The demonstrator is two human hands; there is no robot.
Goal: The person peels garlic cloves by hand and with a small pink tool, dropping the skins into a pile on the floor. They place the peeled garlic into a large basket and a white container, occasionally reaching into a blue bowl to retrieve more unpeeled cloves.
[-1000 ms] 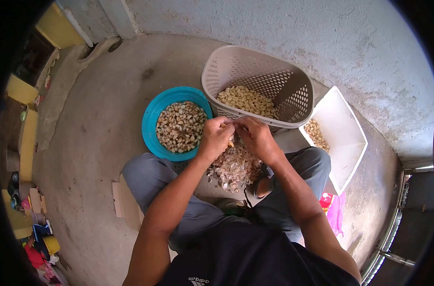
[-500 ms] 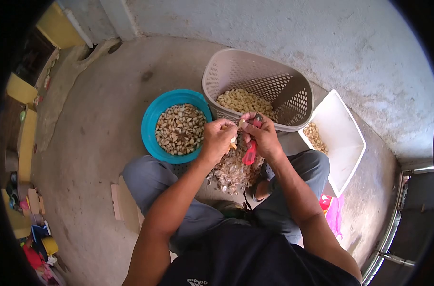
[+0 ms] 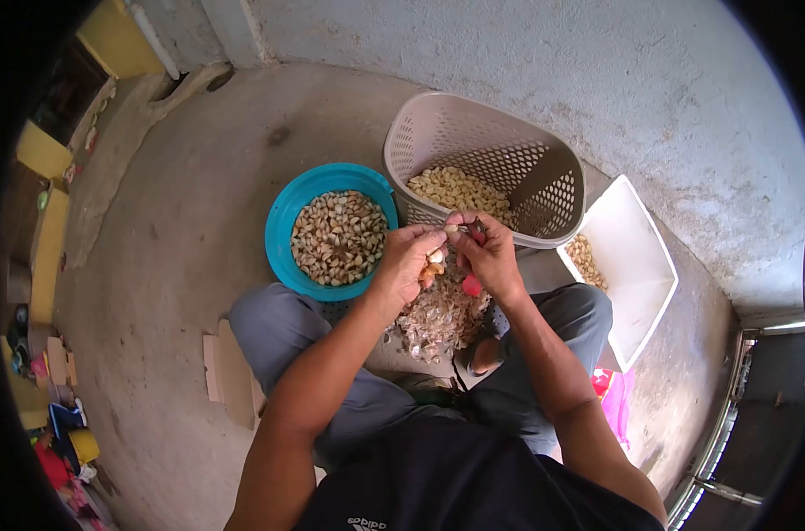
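Observation:
My left hand is closed, with pale garlic cloves tucked in its curled fingers. At its fingertips, my right hand pinches a small garlic clove and also grips a red-handled knife, whose blade is mostly hidden by the fingers. Both hands meet above a heap of papery garlic skins. To the left, a turquoise basin holds many unpeeled cloves. Just beyond the hands, a beige perforated basket contains peeled cloves.
A white box with more cloves stands tilted at the right. Pink cloth lies by my right knee, cardboard by my left. A painted wall rises behind the basket.
The fingertips of both hands have shifted slightly around the clove. The red handle has turned, so less of it shows below my right hand. The view has moved a little.

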